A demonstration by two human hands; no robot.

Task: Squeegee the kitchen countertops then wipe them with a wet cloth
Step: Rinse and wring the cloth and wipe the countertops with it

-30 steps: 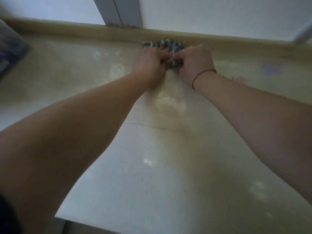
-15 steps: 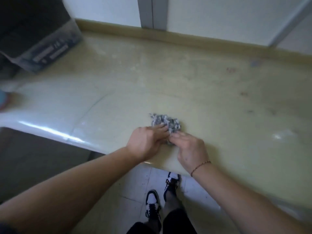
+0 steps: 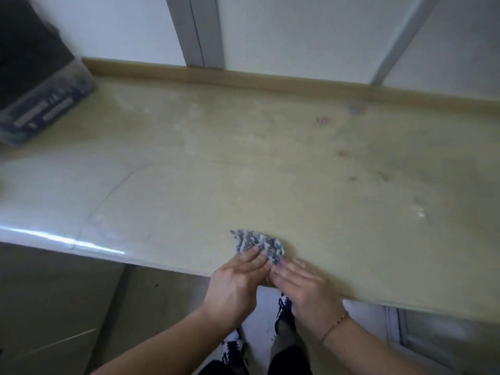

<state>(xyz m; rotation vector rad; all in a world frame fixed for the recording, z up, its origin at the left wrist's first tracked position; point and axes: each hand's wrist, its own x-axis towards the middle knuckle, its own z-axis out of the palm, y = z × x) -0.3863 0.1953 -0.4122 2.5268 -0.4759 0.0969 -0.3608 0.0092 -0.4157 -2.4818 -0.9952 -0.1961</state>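
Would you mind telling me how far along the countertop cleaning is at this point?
No squeegee is in view, so that step looks finished. Both the left hand and right hand press the grey cloth near the countertop's front edge. Reddish marks toward the back wall suggest that area remains to be wiped.

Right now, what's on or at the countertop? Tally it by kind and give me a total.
Cloths: 1, grey-white cloth near the front edge
Hands: 2, left hand and right hand, fingers on the cloth
Dark boxes: 1, dark box at the far left
Total: 4
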